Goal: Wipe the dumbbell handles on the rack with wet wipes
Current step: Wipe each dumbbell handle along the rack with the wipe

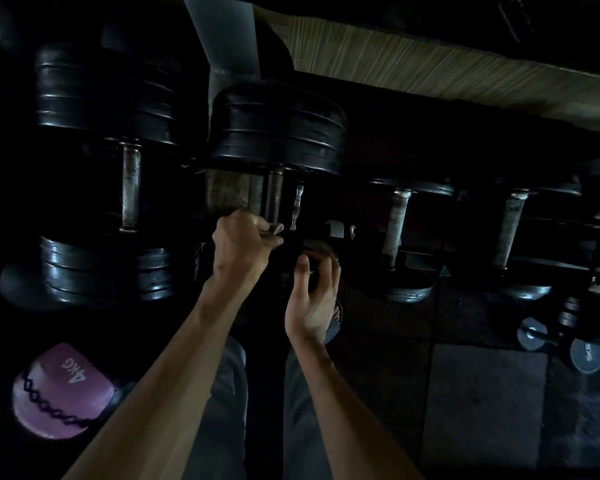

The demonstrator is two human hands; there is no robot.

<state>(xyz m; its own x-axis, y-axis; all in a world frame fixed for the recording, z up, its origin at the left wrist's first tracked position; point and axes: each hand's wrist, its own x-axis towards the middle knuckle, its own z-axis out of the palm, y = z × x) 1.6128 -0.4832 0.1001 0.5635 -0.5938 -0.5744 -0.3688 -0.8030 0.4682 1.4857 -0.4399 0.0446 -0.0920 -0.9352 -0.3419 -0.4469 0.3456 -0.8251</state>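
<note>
Just beyond the left hand (245, 242), which seems to pinch a wipe (274, 230), the handle (273, 195) runs straight away; the right hand (312, 296) hovers loosely curled, empty.

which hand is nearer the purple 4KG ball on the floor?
Left. The left hand is up at the rack, holding something small by a dumbbell handle, above and right of the purple 4KG ball. The right hand is farther right, fingers loosely curled.
</note>
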